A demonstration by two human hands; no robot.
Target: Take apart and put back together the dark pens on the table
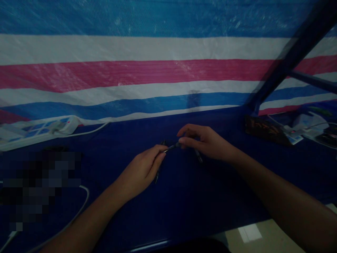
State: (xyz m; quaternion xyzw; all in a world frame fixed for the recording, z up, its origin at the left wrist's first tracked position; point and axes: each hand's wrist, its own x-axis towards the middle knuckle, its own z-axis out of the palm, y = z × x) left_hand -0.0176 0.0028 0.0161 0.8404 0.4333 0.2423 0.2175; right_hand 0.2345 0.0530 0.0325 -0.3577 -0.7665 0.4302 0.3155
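Observation:
Between my two hands is a slim dark pen (172,147) with a shiny, thin section at its left side. My left hand (140,168) pinches the left end between thumb and fingers. At the other end, the thumb and a fingertip of my right hand (204,140) close on the dark part. A second thin, dark pen-like piece (199,156) lies on the blue table (179,200) below my right hand. Another narrow dark piece with a shiny tip (157,177) shows beside my left hand, partly hidden by it.
A white power strip (65,124) with a cable sits at the back left. A blurred-out dark object (42,186) and a white cable (85,196) are at left. On the right lie a dark box (268,131) and cables. Striped sheeting (158,72) hangs behind.

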